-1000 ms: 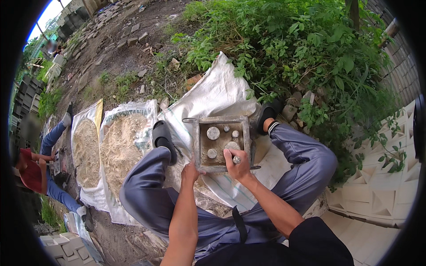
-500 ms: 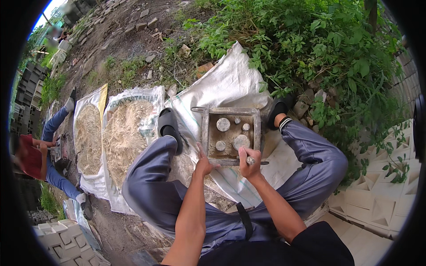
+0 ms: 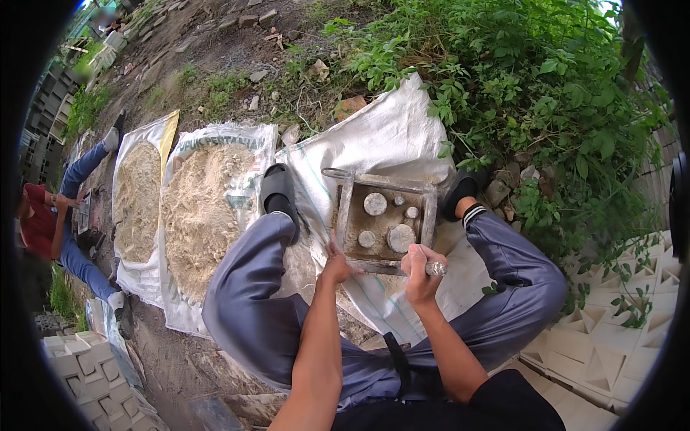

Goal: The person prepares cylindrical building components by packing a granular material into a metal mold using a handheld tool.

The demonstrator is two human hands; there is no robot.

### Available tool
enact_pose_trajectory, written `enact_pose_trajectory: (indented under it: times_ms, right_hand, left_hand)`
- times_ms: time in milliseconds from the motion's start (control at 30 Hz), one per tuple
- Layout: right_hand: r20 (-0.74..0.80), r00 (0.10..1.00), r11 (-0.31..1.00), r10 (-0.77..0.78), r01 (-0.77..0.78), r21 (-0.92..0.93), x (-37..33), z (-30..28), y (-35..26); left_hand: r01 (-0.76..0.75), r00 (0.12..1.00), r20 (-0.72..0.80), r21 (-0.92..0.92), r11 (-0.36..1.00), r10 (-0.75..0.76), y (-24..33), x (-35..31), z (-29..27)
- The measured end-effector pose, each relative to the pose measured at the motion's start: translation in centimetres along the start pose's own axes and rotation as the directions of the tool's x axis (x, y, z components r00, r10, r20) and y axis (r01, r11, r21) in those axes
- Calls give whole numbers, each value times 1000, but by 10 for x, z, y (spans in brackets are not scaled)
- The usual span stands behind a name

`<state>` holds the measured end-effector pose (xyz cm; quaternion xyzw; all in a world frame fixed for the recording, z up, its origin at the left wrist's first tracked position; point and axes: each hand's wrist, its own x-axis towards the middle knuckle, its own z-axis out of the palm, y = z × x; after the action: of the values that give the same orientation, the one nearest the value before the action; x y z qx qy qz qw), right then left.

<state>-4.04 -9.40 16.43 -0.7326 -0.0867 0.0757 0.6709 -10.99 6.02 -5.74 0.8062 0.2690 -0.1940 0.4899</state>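
Note:
Between my feet lies a square mould (image 3: 346, 215) with raised grey walls and bar-like ends at two corners. Fine sandy material lines its inside. Several round grey discs and pegs of different sizes stand in it, the widest disc (image 3: 400, 238) at the near right. My left hand (image 3: 336, 266) grips the mould's near left corner, thumb along the near wall. At the near right corner, my right hand (image 3: 422, 271) is closed around a rough, silvery rod-like handle (image 3: 436, 269) whose end sticks out to the right. The other end of this tool is hidden by my fist.
A white woven sheet (image 3: 388, 129) lies under the mould. Left are two sacks spread with pale sandy powder (image 3: 205, 208). A person in a red shirt (image 3: 39, 219) sits far left. Leafy plants (image 3: 517, 86) grow at back right; pale patterned blocks (image 3: 596, 359) stand at right.
My right hand has shifted from over the mould's near wall to its near right corner, and the handle now points more to the right. The left hand keeps its hold. The whole view has turned slightly.

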Motion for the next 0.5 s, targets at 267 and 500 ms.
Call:
enact_pose_trajectory:
  times_ms: [267, 500]
  right_hand:
    - [75, 997, 997, -15, 20, -79, 3, 17, -7]
    - [91, 996, 994, -9, 18, -104, 6, 19, -4]
  left_hand:
    - [70, 998, -4, -10, 998, -70, 4, -2, -3]
    - [58, 998, 14, -48, 997, -57, 17, -4, -5]
